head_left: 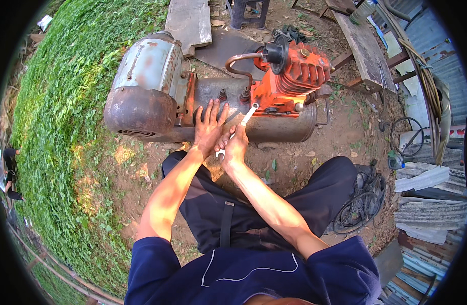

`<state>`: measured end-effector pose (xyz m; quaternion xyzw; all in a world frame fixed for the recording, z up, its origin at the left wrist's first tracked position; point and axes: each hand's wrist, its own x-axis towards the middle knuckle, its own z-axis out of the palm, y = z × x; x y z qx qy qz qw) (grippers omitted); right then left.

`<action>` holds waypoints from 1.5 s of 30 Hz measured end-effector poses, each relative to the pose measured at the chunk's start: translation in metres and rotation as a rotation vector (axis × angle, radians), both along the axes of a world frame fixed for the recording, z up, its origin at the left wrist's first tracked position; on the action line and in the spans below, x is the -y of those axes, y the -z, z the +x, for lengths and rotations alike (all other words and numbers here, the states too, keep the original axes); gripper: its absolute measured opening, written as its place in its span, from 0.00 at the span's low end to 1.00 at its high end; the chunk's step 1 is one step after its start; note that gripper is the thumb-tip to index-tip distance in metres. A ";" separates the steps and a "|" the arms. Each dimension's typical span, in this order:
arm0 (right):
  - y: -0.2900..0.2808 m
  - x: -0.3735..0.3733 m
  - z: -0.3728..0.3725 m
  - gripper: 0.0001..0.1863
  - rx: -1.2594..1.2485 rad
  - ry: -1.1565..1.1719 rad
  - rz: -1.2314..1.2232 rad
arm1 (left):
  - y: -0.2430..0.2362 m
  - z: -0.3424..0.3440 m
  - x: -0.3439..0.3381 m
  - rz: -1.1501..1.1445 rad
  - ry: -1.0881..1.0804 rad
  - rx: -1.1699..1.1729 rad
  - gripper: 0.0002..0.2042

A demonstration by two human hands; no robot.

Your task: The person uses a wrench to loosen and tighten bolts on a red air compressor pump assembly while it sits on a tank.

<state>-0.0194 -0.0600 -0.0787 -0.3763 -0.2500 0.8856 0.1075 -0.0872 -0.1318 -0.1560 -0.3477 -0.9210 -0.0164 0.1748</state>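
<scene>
An air compressor lies before me, with a rusty cylindrical tank [284, 129] beneath an orange finned pump head [297, 76] and a grey, rusted electric motor [147, 76]. My right hand [235, 145] is closed around a silver combination wrench [248, 115]. The wrench's ring end meets the lower left corner of the orange pump base, apparently over a bolt there. Its open end sticks out below my fist. My left hand [209, 124] rests flat on the tank between motor and pump, fingers spread. A curved copper-coloured pipe [236, 61] runs from the pump head down toward the tank.
Green ground plants [65, 112] spread on the left. Beyond the compressor lie boards [190, 23] and a dark plastic stool [247, 12]. A wooden bench [363, 48] stands far right, with corrugated sheets [426, 208] nearer. Black belts or hoses [360, 208] lie beside my right knee.
</scene>
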 end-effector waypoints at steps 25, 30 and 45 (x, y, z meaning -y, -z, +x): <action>-0.015 -0.210 0.021 0.33 0.013 -1.209 0.847 | -0.053 0.031 -0.056 0.177 -0.321 0.454 0.65; -0.018 -0.223 0.010 0.34 -0.018 -1.336 0.787 | -0.050 0.030 -0.055 0.146 -0.332 0.464 0.66; -0.006 -0.165 0.042 0.28 0.074 -0.996 0.481 | -0.052 0.031 -0.057 0.128 -0.336 0.479 0.66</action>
